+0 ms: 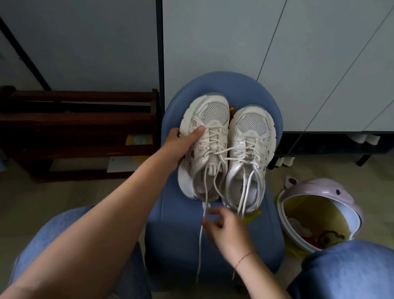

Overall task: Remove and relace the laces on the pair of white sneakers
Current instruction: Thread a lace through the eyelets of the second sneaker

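Two white sneakers stand side by side on a blue stool (223, 87), toes pointing away from me. My left hand (179, 145) grips the left sneaker (206, 136) from its outer side, thumb on the laces near the toe. The right sneaker (251, 144) stands free beside it. Both are laced but untied, and loose white lace ends (200, 242) hang down over the stool's front. My right hand (227, 228) hovers just below the heels with fingers loosely curled among the hanging lace ends; whether it pinches one is unclear.
A pale purple bin (325, 191) with an open lid stands right of the stool, rubbish inside. A dark wooden shoe rack (74, 129) sits at the left. White cabinet doors (295, 50) rise behind. My knees in blue jeans (351, 282) flank the stool.
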`<state>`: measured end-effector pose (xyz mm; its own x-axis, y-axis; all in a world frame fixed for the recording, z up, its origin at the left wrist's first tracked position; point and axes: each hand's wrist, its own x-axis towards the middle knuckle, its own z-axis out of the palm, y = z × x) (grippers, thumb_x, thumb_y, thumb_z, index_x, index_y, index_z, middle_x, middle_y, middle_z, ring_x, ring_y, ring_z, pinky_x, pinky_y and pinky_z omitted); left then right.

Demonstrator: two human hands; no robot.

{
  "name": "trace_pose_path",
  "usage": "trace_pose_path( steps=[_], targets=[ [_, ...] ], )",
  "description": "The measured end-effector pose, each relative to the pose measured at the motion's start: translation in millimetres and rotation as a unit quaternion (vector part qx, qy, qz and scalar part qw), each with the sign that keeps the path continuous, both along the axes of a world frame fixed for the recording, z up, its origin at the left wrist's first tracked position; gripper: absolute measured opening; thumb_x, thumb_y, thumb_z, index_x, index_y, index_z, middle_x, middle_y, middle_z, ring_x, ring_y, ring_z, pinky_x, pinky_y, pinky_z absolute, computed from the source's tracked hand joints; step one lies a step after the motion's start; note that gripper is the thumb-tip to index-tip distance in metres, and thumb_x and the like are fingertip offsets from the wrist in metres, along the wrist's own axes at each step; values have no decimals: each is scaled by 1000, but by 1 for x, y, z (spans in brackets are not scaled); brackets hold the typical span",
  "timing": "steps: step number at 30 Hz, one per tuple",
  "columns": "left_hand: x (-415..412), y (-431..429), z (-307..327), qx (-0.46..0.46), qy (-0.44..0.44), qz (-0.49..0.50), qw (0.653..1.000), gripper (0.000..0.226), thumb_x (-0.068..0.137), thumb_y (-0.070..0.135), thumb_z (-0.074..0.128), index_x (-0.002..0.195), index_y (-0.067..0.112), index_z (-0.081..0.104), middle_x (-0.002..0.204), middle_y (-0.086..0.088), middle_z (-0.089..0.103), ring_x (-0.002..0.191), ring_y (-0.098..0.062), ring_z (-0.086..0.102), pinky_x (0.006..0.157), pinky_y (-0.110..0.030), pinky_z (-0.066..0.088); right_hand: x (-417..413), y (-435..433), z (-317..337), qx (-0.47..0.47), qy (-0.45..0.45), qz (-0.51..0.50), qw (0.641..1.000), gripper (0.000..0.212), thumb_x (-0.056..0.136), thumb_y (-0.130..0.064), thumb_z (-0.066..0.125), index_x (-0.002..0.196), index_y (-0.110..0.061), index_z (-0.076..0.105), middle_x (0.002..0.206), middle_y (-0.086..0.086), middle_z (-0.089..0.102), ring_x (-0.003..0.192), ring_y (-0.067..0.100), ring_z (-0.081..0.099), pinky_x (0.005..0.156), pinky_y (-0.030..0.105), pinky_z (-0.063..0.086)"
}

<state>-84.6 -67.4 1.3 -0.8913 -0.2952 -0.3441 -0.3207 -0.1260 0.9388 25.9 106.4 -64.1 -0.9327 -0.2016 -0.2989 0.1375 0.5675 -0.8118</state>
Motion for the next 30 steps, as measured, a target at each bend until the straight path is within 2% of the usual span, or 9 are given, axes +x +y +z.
trace_pose_path(
  steps=[2,6,12,17,19,21,24,26,30],
  targets=[
    [0,0,-1,-4,5,2,1000,71,85,44,73,141,14,41,134,-6,58,115,-25,60,93,-39,53,-11,-12,8,-45,36,-39,998,8,88,-30,64,91,-25,59,70,-3,62,55,8,56,54,24,44],
    [-1,0,-3,-8,9,0,1000,71,85,45,73,140,13,42,132,-5,59,113,-23,61,91,-37,52,-20,-28,13,-69,99,-74,990,6,86,-28,67,86,-26,61,65,-4,63,55,11,57,57,25,47],
    [-2,-1,-6,-18,10,2,1000,67,84,47,74,135,15,44,131,-4,59,115,-23,61,101,-43,51,-22,-32,6,-46,130,-90,986,13,86,-20,66,75,-24,60,61,1,62,56,15,56,53,21,40],
    [-4,-1,-7,-31,8,3,999,72,84,49,73,139,15,42,132,-4,58,114,-23,59,99,-41,51,-9,-17,-2,-5,139,-41,989,24,86,-17,66,67,-28,56,55,-10,57,56,5,55,52,16,37],
    [-4,-1,-8,-32,11,4,999,73,84,49,73,140,14,42,133,-4,58,115,-23,59,99,-42,51,-10,-13,-1,7,154,-39,987,18,87,-19,65,72,-26,59,59,-11,58,59,7,57,54,19,39],
    [-4,0,-9,-30,12,7,999,74,83,50,74,140,14,42,133,-4,58,116,-23,59,101,-44,51,-15,-10,3,-15,202,-95,975,4,89,-20,64,87,-21,67,65,-11,61,62,9,58,57,23,43],
    [-5,0,-9,-31,11,10,999,75,83,50,74,140,15,41,133,-2,57,118,-23,59,102,-44,50,-24,-15,9,-30,216,-149,965,24,93,-23,58,114,-14,67,85,-3,70,76,12,63,70,27,50],
    [-5,0,-10,-29,14,11,999,74,83,49,74,139,14,42,133,-3,58,118,-23,59,101,-42,50,-30,-21,7,-25,173,-144,974,29,95,-26,53,118,-13,65,92,4,71,84,21,66,75,33,53],
    [-5,0,-11,-37,21,14,999,68,85,47,73,136,13,45,132,-4,59,117,-22,59,101,-39,50,-33,-25,9,-50,153,-134,978,15,92,-27,59,84,-18,68,62,-3,63,62,22,60,60,33,50]
  ],
)
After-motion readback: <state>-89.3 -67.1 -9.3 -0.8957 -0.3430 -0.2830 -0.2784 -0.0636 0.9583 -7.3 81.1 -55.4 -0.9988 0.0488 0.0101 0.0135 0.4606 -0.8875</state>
